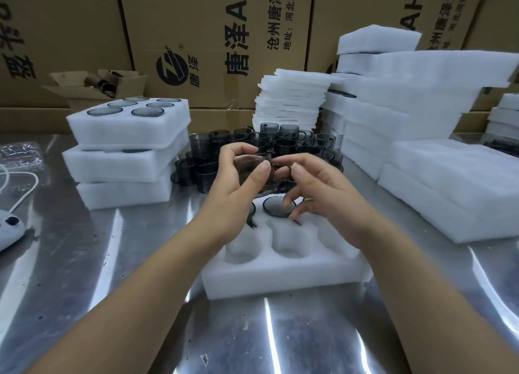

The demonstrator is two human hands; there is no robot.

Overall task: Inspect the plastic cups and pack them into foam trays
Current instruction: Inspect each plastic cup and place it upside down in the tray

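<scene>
**Current step: inspection.** The left hand (244, 182) grasps the cup (252, 167), a smoke-tinted one, with fingers over its top and the thumb across its near wall. The right hand (320, 191) meets it from the other side. Its thumb and forefinger appear to pinch the handle, but blur on the lower fingers stops me from stating more. The cup is held in the air, clear of the foam tray (280, 281) and above the tray's far row.

**Governing relation.** I read the cup as tilted off upright, with its handle pointing toward the right hand. I judge it must be brought upright before seating.

- The far row carries a seated cup (279, 207) at centre, and a further rim partly shows left of it.
- The far-right pocket is hidden by the right hand.
- The three empty pockets (292, 246) form the near row, below the wrists and on the wearer's side of the grip.

The move therefore runs down and back toward the body. The left hand carries the cup's body and lies nearer the near-left pocket, so I expect it to do the placing.

**Supply.** Loose cups (261, 144) stand beyond the tray on the table (280, 331). Filled trays (126, 129) are stacked at left.
</scene>
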